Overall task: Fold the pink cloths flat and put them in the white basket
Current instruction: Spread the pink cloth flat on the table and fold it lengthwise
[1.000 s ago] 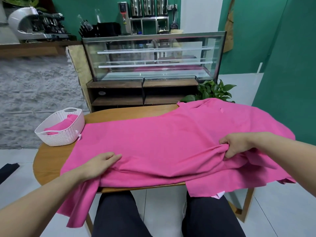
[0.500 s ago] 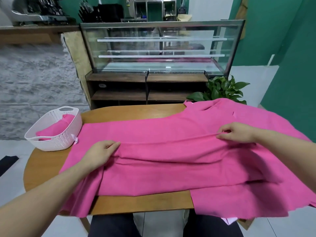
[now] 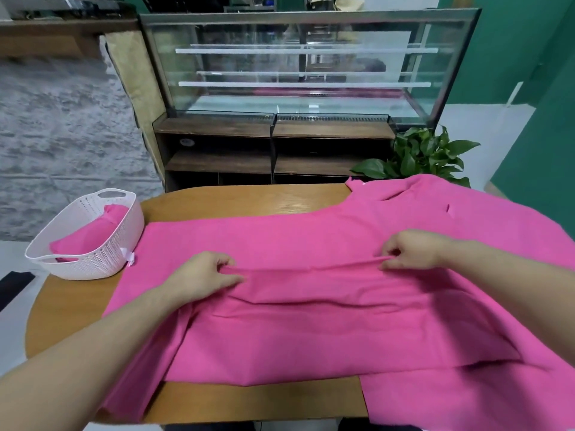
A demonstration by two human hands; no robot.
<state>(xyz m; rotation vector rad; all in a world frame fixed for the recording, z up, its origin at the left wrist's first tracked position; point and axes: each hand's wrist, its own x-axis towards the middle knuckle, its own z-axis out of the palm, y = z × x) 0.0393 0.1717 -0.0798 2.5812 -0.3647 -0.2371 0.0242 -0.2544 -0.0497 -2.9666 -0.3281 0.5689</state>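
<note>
- Head view: your left hand (image 3: 202, 279) pinches a raised ridge of the big pink cloth (image 3: 311, 331), with the thumb under the fold and the fingers curled over it.
- Your right hand (image 3: 413, 248) pinches the same ridge farther along, fingertips drawn together on the fabric edge.
- The ridge runs almost straight between your two hands, with the near part of the cloth doubled over below it.
- The cloth covers most of the wooden table (image 3: 242, 200); its near-left corner hangs over the table's front edge, and its right side spills past the table's right end.
- A small slit or tag shows on the far right part of the cloth; you cannot read anything on it.
- The white basket (image 3: 102, 250) sits at the table's left end, just beside the cloth's left edge, with a small white tag at its base.
- A second pink cloth (image 3: 90, 234) lies inside the basket.
- Behind the table stands a glass display case (image 3: 295, 66) on dark wooden shelves, and a green plant (image 3: 420, 157) stands at its right.
- A small oval sticker on the shelf front is too blurred to read; no other writing is legible.
</note>
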